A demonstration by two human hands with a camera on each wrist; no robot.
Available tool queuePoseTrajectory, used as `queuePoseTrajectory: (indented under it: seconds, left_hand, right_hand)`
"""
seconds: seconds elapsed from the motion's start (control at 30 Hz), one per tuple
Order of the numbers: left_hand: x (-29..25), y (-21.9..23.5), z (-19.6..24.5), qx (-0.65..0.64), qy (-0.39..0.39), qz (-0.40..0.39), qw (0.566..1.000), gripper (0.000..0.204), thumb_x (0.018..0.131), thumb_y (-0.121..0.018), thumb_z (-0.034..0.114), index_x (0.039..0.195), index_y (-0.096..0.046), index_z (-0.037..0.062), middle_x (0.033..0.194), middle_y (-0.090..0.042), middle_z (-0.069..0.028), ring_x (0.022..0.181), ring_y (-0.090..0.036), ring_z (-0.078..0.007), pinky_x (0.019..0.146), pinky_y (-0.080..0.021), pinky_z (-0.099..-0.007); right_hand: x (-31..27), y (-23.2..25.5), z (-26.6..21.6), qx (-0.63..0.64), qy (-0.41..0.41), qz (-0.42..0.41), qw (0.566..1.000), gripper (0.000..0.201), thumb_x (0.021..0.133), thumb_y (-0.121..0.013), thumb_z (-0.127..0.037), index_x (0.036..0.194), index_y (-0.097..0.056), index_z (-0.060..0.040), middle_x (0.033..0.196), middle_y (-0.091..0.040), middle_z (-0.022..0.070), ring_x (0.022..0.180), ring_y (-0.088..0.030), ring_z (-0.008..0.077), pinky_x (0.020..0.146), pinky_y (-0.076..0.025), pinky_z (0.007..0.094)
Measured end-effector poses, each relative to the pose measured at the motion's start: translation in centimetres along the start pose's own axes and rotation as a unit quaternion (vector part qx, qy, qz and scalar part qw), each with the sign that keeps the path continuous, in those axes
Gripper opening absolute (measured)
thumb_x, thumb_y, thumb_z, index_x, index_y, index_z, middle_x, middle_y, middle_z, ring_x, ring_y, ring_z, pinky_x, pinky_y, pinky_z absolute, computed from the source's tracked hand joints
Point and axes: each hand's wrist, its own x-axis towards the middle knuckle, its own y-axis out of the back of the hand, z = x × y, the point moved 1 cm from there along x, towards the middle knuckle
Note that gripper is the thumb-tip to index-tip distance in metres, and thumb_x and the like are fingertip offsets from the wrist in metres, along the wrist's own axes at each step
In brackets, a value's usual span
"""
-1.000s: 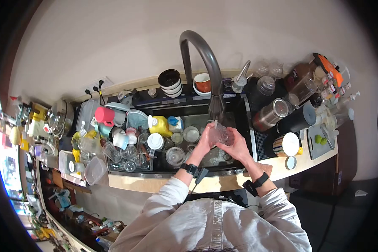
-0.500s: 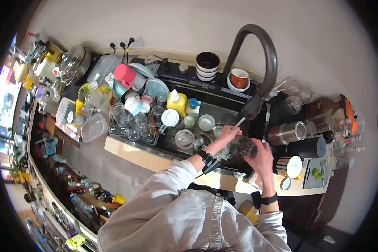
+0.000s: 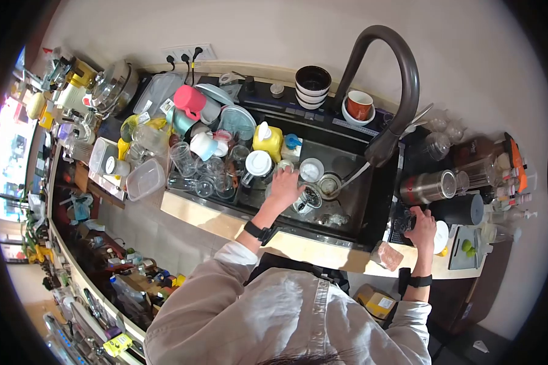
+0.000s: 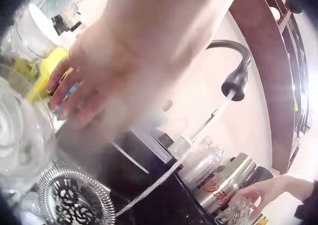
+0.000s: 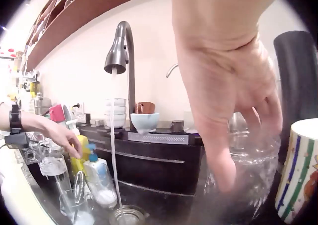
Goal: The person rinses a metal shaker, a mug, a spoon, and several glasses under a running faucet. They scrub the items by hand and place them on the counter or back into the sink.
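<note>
My right hand (image 3: pixel 421 231) grips a clear patterned drinking glass (image 5: pixel 251 160) over the black mat just right of the sink. Thumb and fingers wrap its sides in the right wrist view. My left hand (image 3: pixel 285 187) hangs above the glassware in the sink, its fingers loosely bent and holding nothing. Below it sit a metal cocktail strainer (image 4: pixel 77 197) with a coiled rim and a small clear cup (image 3: pixel 312 170). A yellow pump bottle (image 3: pixel 268 141) and a white-lidded jar (image 3: pixel 258 163) stand beside that hand.
Water runs from the tall dark faucet (image 3: pixel 383 149) into the sink drain. Many glasses (image 3: pixel 204 176) crowd the sink's left side. A steel tumbler (image 3: pixel 429 186), a dark cylinder (image 3: pixel 463 209) and a striped mug (image 5: pixel 298 170) stand near my right hand. A pinkish block (image 3: pixel 386 255) lies at the front edge.
Both hands were together on the glass under the faucet. The right hand has carried it right to the mat; the left has let go and moved left over the glassware. The view has turned.
</note>
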Motion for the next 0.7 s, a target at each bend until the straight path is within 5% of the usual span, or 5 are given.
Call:
queuePoseTrajectory:
  seconds: [0.17, 0.43, 0.53, 0.6, 0.7]
  left_hand:
    - [-4.0, 0.8, -0.9, 0.031, -0.035, -0.044, 0.998, 0.079, 0.065, -0.082, 0.022, 0.134, -0.046, 0.0084, 0.127, -0.044, -0.0158, 0.12, -0.043, -0.0361, 0.095, -0.044, -0.0505]
    - [-4.6, 0.8, -2.0, -0.006, -0.009, -0.047, 0.999, 0.09, 0.059, -0.084, 0.015, 0.138, -0.041, 0.0113, 0.129, -0.04, -0.0154, 0.121, -0.041, -0.0355, 0.093, -0.046, -0.05]
    - [-4.7, 0.6, -2.0, -0.005, -0.01, -0.028, 1.0, 0.09, 0.059, -0.085, 0.017, 0.138, -0.042, 0.0117, 0.128, -0.04, -0.0153, 0.12, -0.042, -0.036, 0.093, -0.045, -0.0502]
    - [-5.1, 0.5, -1.6, 0.012, 0.001, -0.013, 1.0, 0.09, 0.059, -0.085, 0.021, 0.137, -0.042, 0.0101, 0.125, -0.042, -0.0153, 0.119, -0.042, -0.0354, 0.094, -0.045, -0.0523]
    - [-4.7, 1.0, 0.1, 0.019, -0.01, 0.03, 0.999, 0.089, 0.061, -0.085, 0.028, 0.137, -0.042, 0.0076, 0.122, -0.043, -0.0164, 0.118, -0.043, -0.0357, 0.094, -0.043, -0.0528]
  right_hand:
    - [-1.3, 1.1, -1.9, -0.062, 0.011, 0.074, 0.995, 0.079, 0.052, -0.083, -0.007, 0.124, -0.052, -0.0163, 0.114, -0.052, 0.0118, 0.103, -0.053, 0.0332, 0.089, -0.044, 0.0428]
    - [0.1, 2.9, -13.9, 0.282, 0.135, 0.078, 0.947, 0.046, 0.071, -0.077, -0.014, 0.114, -0.059, -0.0071, 0.103, -0.061, 0.0153, 0.092, -0.062, 0.034, 0.079, -0.052, 0.0414]
    - [3.8, -2.1, -18.1, 0.555, 0.079, 0.019, 0.828, 0.032, 0.083, -0.071, -0.016, 0.109, -0.058, -0.001, 0.093, -0.064, 0.0124, 0.08, -0.065, 0.0191, 0.068, -0.054, 0.0307]
    - [7.5, -6.8, -19.7, 0.759, -0.032, -0.005, 0.65, 0.025, 0.092, -0.062, -0.025, 0.093, -0.059, -0.0005, 0.08, -0.063, 0.0091, 0.067, -0.062, 0.0161, 0.06, -0.051, 0.0295]
    - [9.4, -7.3, -20.5, 0.743, -0.112, -0.085, 0.654, 0.04, 0.097, -0.052, -0.035, 0.073, -0.056, -0.0032, 0.064, -0.058, 0.0057, 0.056, -0.056, 0.0136, 0.053, -0.044, 0.0289]
